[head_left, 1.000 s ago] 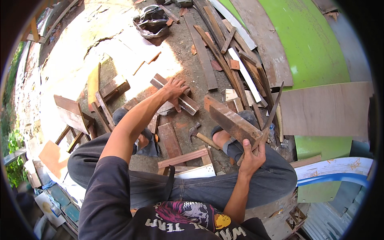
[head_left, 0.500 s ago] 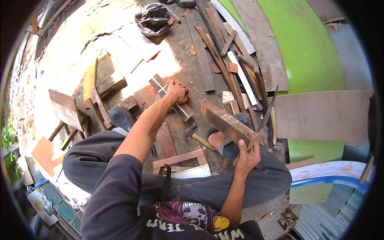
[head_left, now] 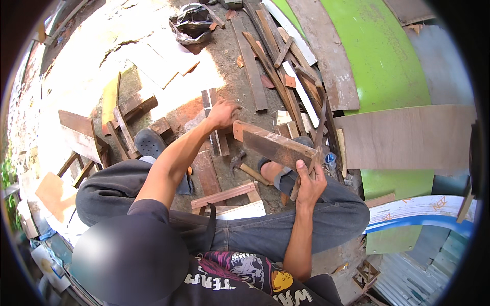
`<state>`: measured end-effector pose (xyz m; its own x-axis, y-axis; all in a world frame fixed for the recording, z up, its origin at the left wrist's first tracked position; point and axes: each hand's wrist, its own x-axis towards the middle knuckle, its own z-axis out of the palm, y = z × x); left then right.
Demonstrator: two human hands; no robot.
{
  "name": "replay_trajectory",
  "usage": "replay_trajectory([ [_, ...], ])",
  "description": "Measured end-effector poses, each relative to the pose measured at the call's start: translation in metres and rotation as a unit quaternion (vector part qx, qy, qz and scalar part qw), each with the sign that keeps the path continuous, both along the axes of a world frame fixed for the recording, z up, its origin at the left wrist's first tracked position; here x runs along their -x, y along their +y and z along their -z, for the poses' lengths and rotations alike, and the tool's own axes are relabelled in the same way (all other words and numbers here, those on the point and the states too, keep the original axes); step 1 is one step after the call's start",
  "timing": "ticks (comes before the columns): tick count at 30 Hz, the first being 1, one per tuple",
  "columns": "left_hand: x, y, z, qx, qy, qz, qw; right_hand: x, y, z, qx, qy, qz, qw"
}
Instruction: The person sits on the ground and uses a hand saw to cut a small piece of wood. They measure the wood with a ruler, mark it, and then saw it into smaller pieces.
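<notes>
My left hand [head_left: 223, 113] is over a dark wooden board with a pale stripe [head_left: 209, 98] on the ground; its fingers curl at the board's right side, partly hidden. My right hand [head_left: 310, 186] grips a thick brown plank [head_left: 275, 147] near its right end, above my bent leg. A thin wooden strip [head_left: 319, 127] crosses that same end, held along with the plank. The plank's far left end stops just below my left hand. Under the plank lies a hammer [head_left: 250, 168] with a wooden handle, beside a small wooden frame [head_left: 224, 196].
Long wood scraps [head_left: 275, 66] are piled ahead to the right. Green sheets [head_left: 377, 56] and a brown panel [head_left: 408, 137] lie at right. Wooden assemblies [head_left: 81, 135] stand at left. A black plastic bag [head_left: 191, 23] sits at the far side.
The striped board under my left hand has turned closer to upright in the picture. The plank has swung left toward that hand. A smooth dark rounded shape now covers the lower left.
</notes>
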<state>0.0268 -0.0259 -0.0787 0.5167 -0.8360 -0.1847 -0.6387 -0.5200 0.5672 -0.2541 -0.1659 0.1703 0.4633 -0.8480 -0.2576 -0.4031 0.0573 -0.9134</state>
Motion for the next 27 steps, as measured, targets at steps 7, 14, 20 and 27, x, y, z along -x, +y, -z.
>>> replay_trajectory([
  [7,-0.028,0.054,-0.107,0.292,0.092,-0.221,0.926,-0.05,0.02,0.001,0.059,0.015,-0.081,0.995],
  [14,0.03,0.077,-0.123,0.145,-0.161,0.009,0.976,-0.121,0.028,0.021,0.018,0.11,-0.182,0.977],
  [20,0.032,0.076,-0.11,0.12,-0.153,0.065,0.979,-0.1,0.02,0.029,0.045,0.207,-0.211,0.954],
  [27,0.012,0.067,-0.083,-0.061,-0.118,0.047,0.99,-0.042,-0.011,0.018,0.112,0.028,-0.149,0.982],
])
